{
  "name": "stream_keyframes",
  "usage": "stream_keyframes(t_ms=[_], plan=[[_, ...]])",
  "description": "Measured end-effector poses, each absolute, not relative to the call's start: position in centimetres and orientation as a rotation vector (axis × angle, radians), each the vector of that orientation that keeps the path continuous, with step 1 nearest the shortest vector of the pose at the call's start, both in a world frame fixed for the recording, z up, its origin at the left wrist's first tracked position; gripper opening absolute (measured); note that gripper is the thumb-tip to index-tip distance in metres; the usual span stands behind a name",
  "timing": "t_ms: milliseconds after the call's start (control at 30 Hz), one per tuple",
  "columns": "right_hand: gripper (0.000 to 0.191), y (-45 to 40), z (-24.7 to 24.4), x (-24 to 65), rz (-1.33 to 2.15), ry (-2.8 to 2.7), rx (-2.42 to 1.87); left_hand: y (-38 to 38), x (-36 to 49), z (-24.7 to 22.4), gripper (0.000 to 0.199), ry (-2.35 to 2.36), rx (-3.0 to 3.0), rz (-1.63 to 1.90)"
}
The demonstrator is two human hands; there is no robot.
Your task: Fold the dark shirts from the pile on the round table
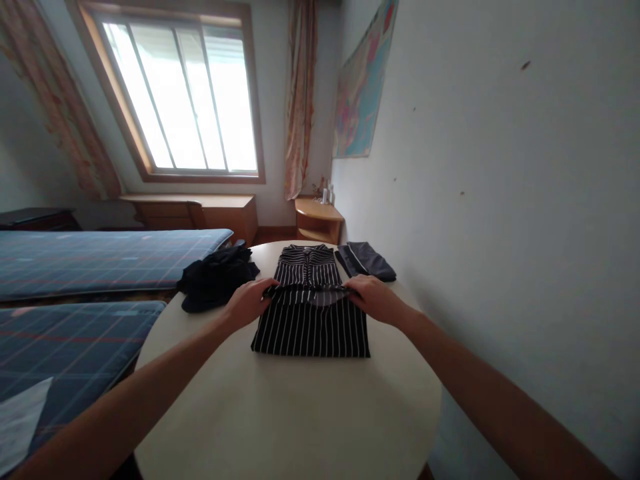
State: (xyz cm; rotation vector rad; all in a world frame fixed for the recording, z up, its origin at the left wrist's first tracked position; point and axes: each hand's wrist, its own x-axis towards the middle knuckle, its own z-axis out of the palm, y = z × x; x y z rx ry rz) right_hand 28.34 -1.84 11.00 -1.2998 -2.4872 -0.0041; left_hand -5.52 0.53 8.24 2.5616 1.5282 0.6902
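Observation:
A black shirt with white stripes [311, 332] lies on the round cream table [285, 413], its collar at the far end and its sides folded in. Across its middle runs a raised fold, pinched at both ends. My left hand [251, 300] grips the left end of this fold between thumb and fingers. At the right end, my right hand [376, 298] is closed on the cloth in the same way. Part of a grey inner side shows beneath the fold, near the right hand. The fingertips are partly hidden by the fabric.
A heap of dark clothing [217, 277] sits left of the shirt, and folded grey clothing [369, 260] lies to the right at the back. Beds with blue plaid mattresses [100, 260] stand on the left. A white wall [515, 267] runs close along the right.

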Motion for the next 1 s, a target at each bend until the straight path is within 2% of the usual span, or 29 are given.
stream_keyframes(t_ms=[167,333,500,767,867,933,1000], plan=[[0.024,2.6,5.9,27.5,0.059,-2.499,-1.429,4.4,-4.4,3.7,0.035,1.609,2.519,0.562],[0.023,2.8,2.5,27.6,0.145,-2.482,-1.424,3.6,-3.9,1.5,0.038,1.604,2.512,0.561],[0.013,0.5,3.3,28.0,0.169,-2.524,-1.354,0.5,-4.7,2.5,0.041,1.537,2.546,0.471],[0.013,-4.7,4.8,26.9,0.121,-2.62,-1.398,-5.3,-4.3,4.1,0.044,1.543,2.608,0.343],[0.025,-4.6,4.9,26.3,0.235,-2.506,-1.563,-5.1,-3.9,4.9,0.046,1.659,2.514,0.316],[0.037,-4.1,5.0,26.0,0.301,-2.429,-1.644,-4.4,-4.3,5.4,0.055,1.611,2.469,0.317],[0.04,-3.7,5.0,25.9,0.346,-2.376,-1.666,-3.6,-5.1,5.4,0.069,1.436,2.444,0.32]])
